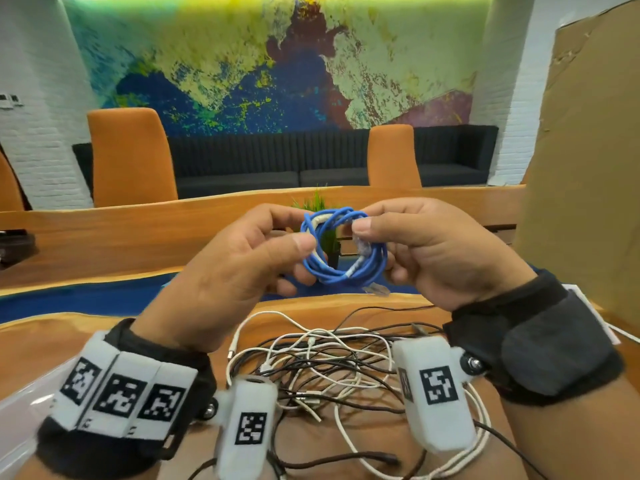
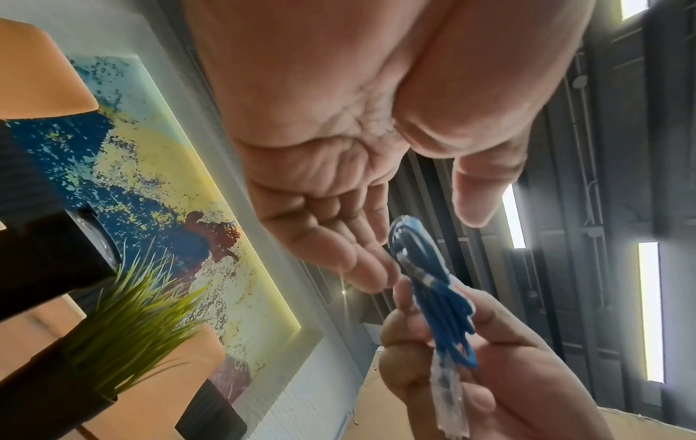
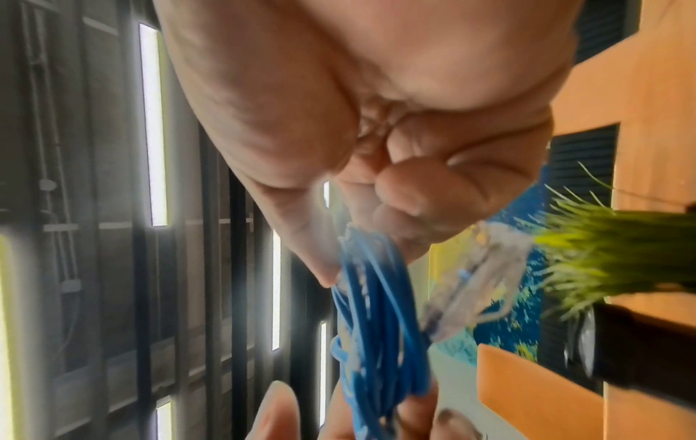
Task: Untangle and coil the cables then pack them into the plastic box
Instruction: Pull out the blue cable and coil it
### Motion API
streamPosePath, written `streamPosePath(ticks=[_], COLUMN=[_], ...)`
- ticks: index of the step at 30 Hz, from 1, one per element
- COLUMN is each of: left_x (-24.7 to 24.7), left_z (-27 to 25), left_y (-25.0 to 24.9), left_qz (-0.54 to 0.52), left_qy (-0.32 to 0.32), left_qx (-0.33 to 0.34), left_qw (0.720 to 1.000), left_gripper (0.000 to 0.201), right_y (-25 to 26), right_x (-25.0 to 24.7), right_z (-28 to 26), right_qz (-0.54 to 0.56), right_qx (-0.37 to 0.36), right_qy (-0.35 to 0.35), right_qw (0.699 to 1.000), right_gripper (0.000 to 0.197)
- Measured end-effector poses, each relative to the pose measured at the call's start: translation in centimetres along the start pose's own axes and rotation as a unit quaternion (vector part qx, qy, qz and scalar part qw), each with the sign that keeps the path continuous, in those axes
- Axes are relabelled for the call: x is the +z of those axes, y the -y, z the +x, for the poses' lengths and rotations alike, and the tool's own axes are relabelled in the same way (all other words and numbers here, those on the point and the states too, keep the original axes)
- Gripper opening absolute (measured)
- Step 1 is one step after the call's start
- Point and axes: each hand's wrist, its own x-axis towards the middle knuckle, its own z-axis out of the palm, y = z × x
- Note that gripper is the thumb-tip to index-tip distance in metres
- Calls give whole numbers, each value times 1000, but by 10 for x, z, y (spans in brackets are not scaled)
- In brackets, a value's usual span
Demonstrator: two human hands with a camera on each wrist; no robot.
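Note:
A blue cable (image 1: pixel 341 252) wound into a small coil hangs in the air above the table between both hands. My left hand (image 1: pixel 304 259) holds its left side, thumb in front and fingers curled behind. My right hand (image 1: pixel 370 244) pinches the right side with the thumb on top. A clear plug (image 1: pixel 375 289) dangles under the coil. The left wrist view shows the coil (image 2: pixel 433 297) edge-on, and so does the right wrist view, coil (image 3: pixel 376 327) and plug (image 3: pixel 485 274). A tangle of white and black cables (image 1: pixel 329 368) lies on the wooden table (image 1: pixel 104 237) below my wrists.
A translucent plastic edge (image 1: pixel 17 410) shows at the lower left. A large cardboard sheet (image 1: pixel 588 168) stands at the right. A small potted grass plant (image 1: pixel 315 202) sits just behind the coil. Orange chairs (image 1: pixel 131 157) and a dark sofa line the far side.

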Motion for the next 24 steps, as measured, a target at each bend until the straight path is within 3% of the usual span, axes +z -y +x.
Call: streamPosePath(ticks=[3, 5, 8, 12, 16, 19, 21, 24], left_x=[0, 1, 3, 20, 56, 76, 81, 76], left_z=[1, 1, -2, -10, -14, -22, -30, -39], left_y=[-3, -3, -1, 0, 11, 21, 26, 29], left_qz=[20, 106, 274, 463, 601, 633, 629, 620], left_qy=[-32, -34, -15, 102, 300, 400, 440, 458], left_qx=[-11, -9, 6, -37, -71, -88, -121, -131], left_qw=[999, 994, 962, 880, 737, 657, 630, 623], left_gripper=[50, 46, 23, 24, 43, 54, 59, 60], right_y=[7, 10, 6, -27, -71, -95, -106, -115], right_x=[-19, -39, -74, -127, -171, -189, -192, -183], right_z=[-3, -5, -2, 2, -4, -14, -21, -25], right_qz=[-18, -20, -64, -182, -263, -300, -310, -337], right_qx=[-11, -15, 19, 142, 286, 356, 398, 440], right_qy=[-72, -119, -169, -214, -252, -265, -243, -179], right_qw=[997, 993, 983, 949, 886, 845, 829, 813], right_gripper=[29, 28, 9, 7, 12, 17, 13, 12])
